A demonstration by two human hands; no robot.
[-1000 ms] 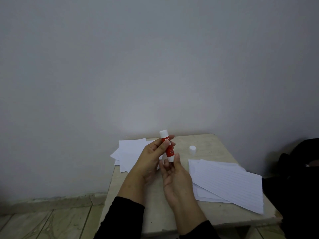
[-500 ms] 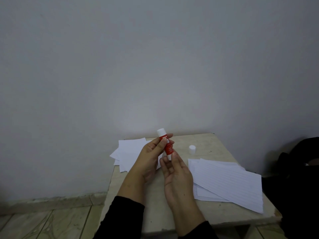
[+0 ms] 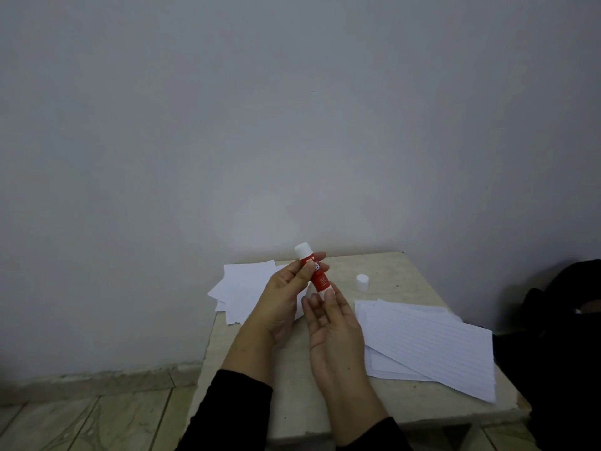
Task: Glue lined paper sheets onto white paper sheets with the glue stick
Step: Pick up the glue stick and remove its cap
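Glue stick (image 3: 314, 272) sits raised above the small table (image 3: 406, 278), its long axis tilted, white top end pointing up and far-left, white base pointing down toward the person. Left hand (image 3: 286, 297) pinches the red barrel between thumb and fingertips; right hand (image 3: 331, 323) lies just below, fingers mostly straight, fingertips pinching the base. A twist of the base looks like the likely next move. A small white cap (image 3: 362, 282) stands apart on the table, to the right. Plain white sheets (image 3: 247, 284) fan out smooth at far left; lined sheets (image 3: 432, 346) lie stacked loosely at right, thin and flat. The tabletop looks like pale stone.
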